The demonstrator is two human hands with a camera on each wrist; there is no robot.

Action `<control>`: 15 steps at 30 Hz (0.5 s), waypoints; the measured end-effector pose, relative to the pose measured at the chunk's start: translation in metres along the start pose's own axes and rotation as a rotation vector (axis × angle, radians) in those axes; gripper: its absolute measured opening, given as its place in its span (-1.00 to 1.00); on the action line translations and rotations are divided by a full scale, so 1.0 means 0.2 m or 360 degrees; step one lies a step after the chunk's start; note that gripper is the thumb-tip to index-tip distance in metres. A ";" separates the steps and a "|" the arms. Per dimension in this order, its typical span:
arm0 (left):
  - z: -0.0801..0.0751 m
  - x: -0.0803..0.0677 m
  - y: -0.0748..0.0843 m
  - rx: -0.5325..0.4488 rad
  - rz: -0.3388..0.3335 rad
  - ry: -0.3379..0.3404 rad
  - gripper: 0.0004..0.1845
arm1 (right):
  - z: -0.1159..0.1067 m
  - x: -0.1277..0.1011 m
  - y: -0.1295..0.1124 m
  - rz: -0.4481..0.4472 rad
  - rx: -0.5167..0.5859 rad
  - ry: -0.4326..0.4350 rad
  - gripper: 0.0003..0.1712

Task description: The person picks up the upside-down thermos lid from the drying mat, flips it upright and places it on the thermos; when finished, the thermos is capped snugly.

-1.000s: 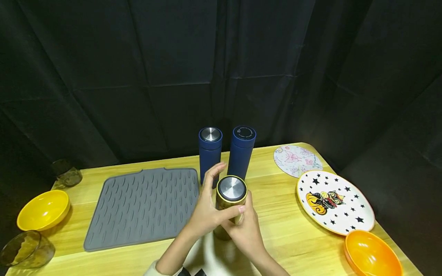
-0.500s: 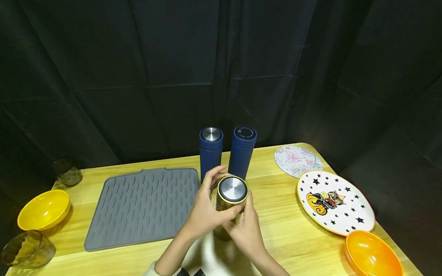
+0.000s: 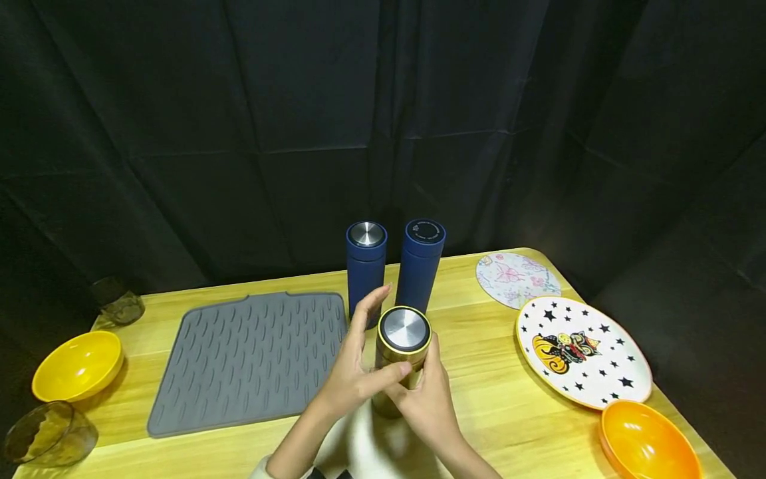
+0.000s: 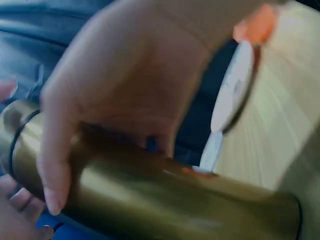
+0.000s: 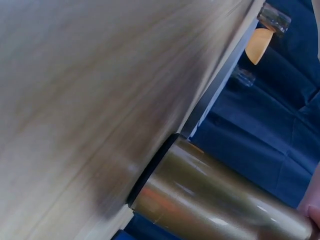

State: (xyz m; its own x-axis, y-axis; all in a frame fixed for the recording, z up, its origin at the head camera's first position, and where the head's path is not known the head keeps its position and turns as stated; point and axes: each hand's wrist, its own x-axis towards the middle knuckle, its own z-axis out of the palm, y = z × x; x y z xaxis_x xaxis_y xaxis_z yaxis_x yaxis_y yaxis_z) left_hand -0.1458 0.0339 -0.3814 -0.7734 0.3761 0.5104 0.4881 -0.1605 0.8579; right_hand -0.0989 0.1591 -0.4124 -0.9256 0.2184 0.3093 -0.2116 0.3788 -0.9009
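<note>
Fingers [image 3: 368, 313] of the left hand [image 3: 353, 372] are partly spread, the thumb pressed across the gold flask [image 3: 399, 362] and the index finger raised beside its silver lid [image 3: 405, 328]. Right hand [image 3: 427, 399] wraps the flask's lower body from the near side, fingers curled round it. Flask stands upright near the middle of the wooden desk [image 3: 479, 372], its base resting on the wood in the right wrist view.

Just behind the flask stand two blue flasks, one with a silver lid [image 3: 366, 266] and one with a dark lid [image 3: 420, 263], both closed. Grey ribbed mat [image 3: 245, 359] lies flat to the left. At the left edge sit a yellow bowl [image 3: 78, 366] and two brownish glasses [image 3: 44, 432] [image 3: 120, 303]; nothing shows inside them. To the right lie a floral plate [image 3: 517, 279], a star-patterned plate [image 3: 583, 349] and an orange bowl [image 3: 649, 442]. Black curtain [image 3: 299, 133] closes off the back.
</note>
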 end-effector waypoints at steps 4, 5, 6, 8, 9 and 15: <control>0.01 0.01 0.01 0.0302 -0.0090 0.0130 -0.03 | 0.01 0.00 0.00 -0.0013 -0.0016 0.0008 -0.14; 0.01 0.01 0.01 0.0302 -0.0099 0.0134 -0.06 | 0.01 0.00 0.00 -0.0012 -0.0027 0.0009 -0.14; 0.01 0.01 0.01 0.0269 -0.0115 0.0126 -0.09 | 0.01 0.00 0.00 -0.0007 -0.0040 0.0016 -0.15; -0.01 0.02 0.01 0.0180 -0.0118 0.0085 -0.13 | 0.01 -0.01 -0.01 -0.0006 -0.0041 0.0030 -0.16; -0.02 0.02 0.01 0.0131 -0.0124 0.0058 -0.13 | 0.01 -0.01 -0.01 -0.0015 -0.0050 0.0039 -0.17; -0.05 0.03 0.00 0.0049 -0.0163 -0.0003 -0.18 | 0.01 0.00 0.00 -0.0049 -0.0084 0.0063 -0.19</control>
